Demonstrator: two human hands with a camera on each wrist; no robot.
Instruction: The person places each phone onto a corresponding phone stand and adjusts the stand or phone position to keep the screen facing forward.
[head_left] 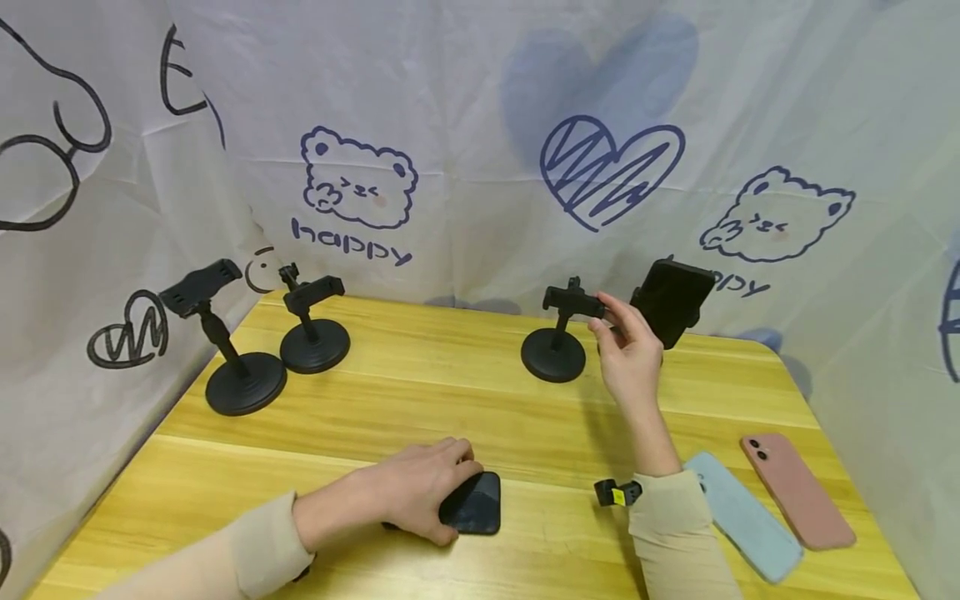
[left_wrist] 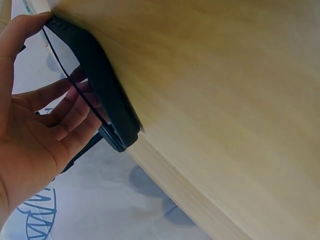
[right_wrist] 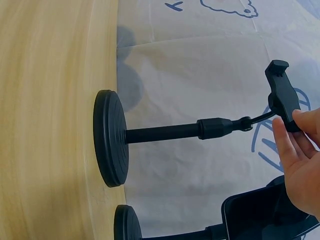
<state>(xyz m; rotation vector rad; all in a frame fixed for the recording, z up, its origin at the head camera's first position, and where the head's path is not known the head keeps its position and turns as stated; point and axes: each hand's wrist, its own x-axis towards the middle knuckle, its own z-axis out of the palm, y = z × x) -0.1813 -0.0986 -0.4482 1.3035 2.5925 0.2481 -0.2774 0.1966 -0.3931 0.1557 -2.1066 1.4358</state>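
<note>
At the head view's lower centre the left hand (head_left: 422, 490) holds a black smartphone (head_left: 478, 504) between thumb and fingers, while right of centre the right hand (head_left: 633, 354) pinches a black phone-stand clamp (head_left: 572, 302)

A black phone (head_left: 478, 505) with rounded corners rests glossy screen up on the desk (head_left: 450, 375), partly covered. A black phone stand (right_wrist: 162, 133) stands upright near the back edge, its slim clamp (right_wrist: 283, 95) above a round base (right_wrist: 111, 137).
</note>
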